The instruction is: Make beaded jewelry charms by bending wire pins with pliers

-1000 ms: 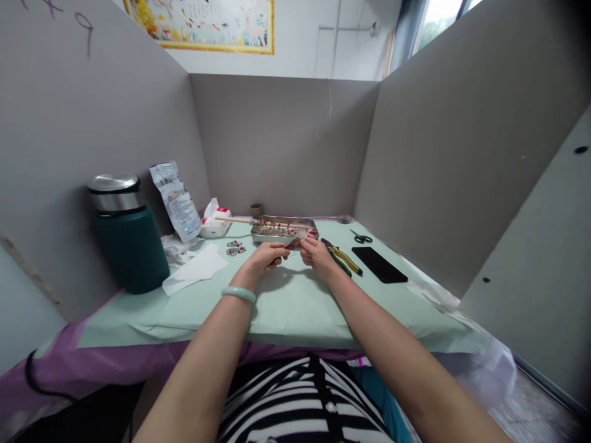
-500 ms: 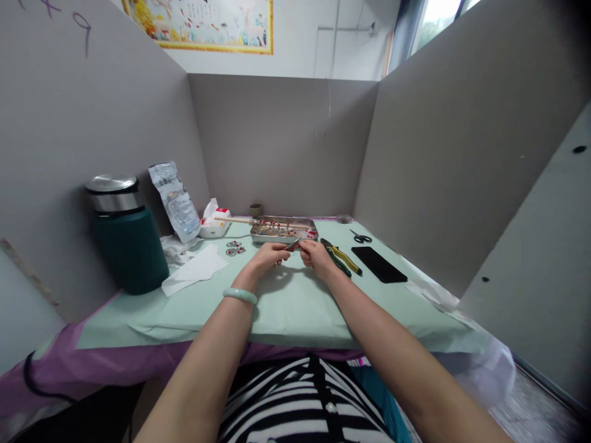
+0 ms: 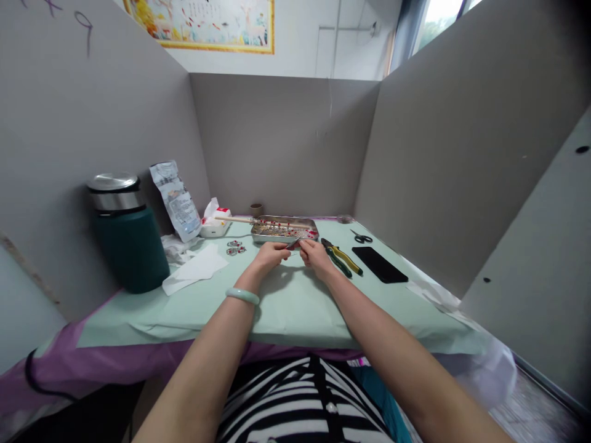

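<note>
I have two hands over the middle of the table: my left hand pinches one slim tool, and my right hand is pinched shut beside its tip, on something too small to tell. Just beyond sits one metal tray of red beads, near the back edge. Toward the right edge I count two plier handles, one pair of scissors and one phone; toward the left, one flask and one pouch. Pale green cloth covers the top, three grey panels enclose it, and one picture hangs beyond.
</note>
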{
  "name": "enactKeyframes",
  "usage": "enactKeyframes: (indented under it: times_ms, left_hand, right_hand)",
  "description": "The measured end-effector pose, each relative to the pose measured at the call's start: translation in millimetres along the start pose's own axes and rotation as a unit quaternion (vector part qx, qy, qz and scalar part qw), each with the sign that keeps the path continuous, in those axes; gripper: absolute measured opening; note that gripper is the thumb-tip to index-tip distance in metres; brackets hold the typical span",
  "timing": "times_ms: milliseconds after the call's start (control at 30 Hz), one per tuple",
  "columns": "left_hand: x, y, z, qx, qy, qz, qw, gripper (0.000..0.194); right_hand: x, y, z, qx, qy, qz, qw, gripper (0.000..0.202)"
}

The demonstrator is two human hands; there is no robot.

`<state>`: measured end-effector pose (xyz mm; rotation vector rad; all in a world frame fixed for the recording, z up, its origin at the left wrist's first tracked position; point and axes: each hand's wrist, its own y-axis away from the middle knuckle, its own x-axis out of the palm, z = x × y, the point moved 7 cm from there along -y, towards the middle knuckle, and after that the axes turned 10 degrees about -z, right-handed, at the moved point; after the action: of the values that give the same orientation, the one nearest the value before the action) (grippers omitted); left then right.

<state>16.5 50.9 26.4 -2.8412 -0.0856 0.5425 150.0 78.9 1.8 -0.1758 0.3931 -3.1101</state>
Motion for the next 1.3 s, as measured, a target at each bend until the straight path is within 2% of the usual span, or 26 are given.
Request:
enactKeyframes:
  times_ms: [167, 367, 600, 700, 933, 1100, 1300]
  left_hand:
    - [-1.9, -1.5, 1.6, -0.01, 0.011, 0.009, 1.0, 0.016]
    - [-2.4, -3.1, 1.5, 0.013, -0.004, 0.005, 1.0, 0.02]
    - [-3.1, -3.9, 3.2, 0.006, -0.009, -0.002, 1.0, 0.013]
    - [-2.1, -4.2, 5.3, 0.002, 0.014, 0.01, 1.0, 0.013]
    - [1.4, -5.2, 6.6, -0.005, 0.104, 0.047, 0.994, 0.018]
    - [1.8, -5.4, 8.5, -0.017, 0.057, 0.043, 0.997, 0.019]
    - [-0.6, 1.4, -1.6, 0.014, -0.003, 0.035, 0.999, 0.026]
  right_hand:
    - [-3.1, -0.5, 0.3, 0.014, -0.005, -0.003, 1.0, 0.031]
    - [-4.0, 0.2, 8.4, -0.054, 0.04, -0.019, 0.998, 0.024]
    - [-6.7, -0.7, 12.9, -0.118, 0.081, -0.047, 0.989, 0.022]
    - [-5.8, 0.0, 12.2, -0.106, 0.067, -0.039, 0.991, 0.023]
    - [5.6, 5.0, 7.9, -0.018, -0.032, 0.038, 0.999, 0.031]
    - [0.4, 2.0, 7.0, -0.029, -0.024, 0.003, 0.999, 0.03]
    - [-6.9, -1.4, 7.9, -0.057, 0.016, -0.042, 0.997, 0.027]
